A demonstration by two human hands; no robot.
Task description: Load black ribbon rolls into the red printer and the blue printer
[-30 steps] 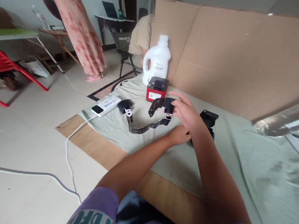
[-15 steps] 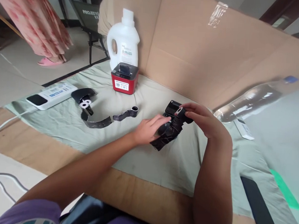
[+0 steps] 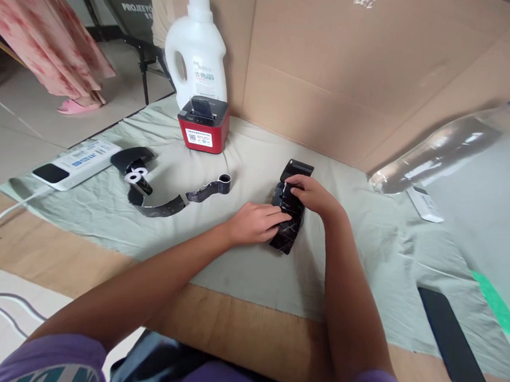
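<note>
A black device (image 3: 297, 168) with its lid raised stands on the green cloth right of centre. A dark paper roll with a loose strip (image 3: 285, 238) lies over it, the strip hanging toward me. My right hand (image 3: 312, 193) has its fingers closed on the roll at the device's opening. From the left, my left hand (image 3: 259, 222) rests its fingers on the strip and the device's side; whether it grips anything is unclear. Further left, a small dark roll (image 3: 223, 183) with a short strip lies near a long curled dark strip (image 3: 164, 208) and white-cored rolls (image 3: 136, 176).
A red and black box (image 3: 203, 128) stands before a white jug (image 3: 197, 51). A white power strip (image 3: 74, 164) lies left. On the right are a clear bottle (image 3: 445, 147), a small white device (image 3: 425, 204) and a black phone (image 3: 453, 338). A person in a pink skirt stands beyond.
My right hand has moved left and turned the roll so its white core is hidden. The device now sits more upright in view, its strip hanging straighter. The camera view has shifted slightly.
</note>
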